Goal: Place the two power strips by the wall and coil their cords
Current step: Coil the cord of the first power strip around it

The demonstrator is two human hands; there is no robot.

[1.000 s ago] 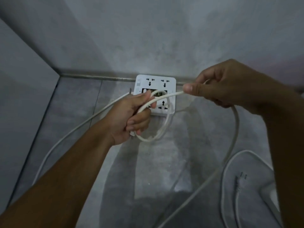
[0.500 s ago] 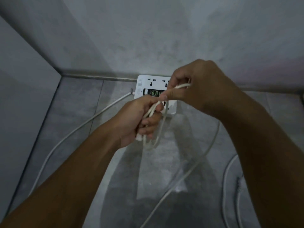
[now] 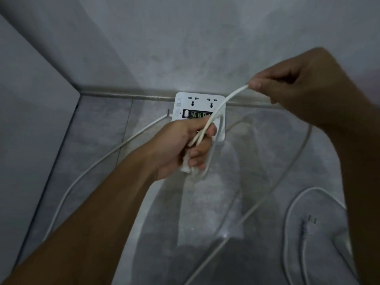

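The left hand (image 3: 181, 145) holds gathered loops of white cord (image 3: 228, 99) in a closed grip while the right hand (image 3: 304, 87) pinches it above the power strip (image 3: 195, 102).

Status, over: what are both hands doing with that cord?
Left hand grips coiled cord. Right hand pinches it, raised. Power strip by wall. Second cord loose on floor, right.
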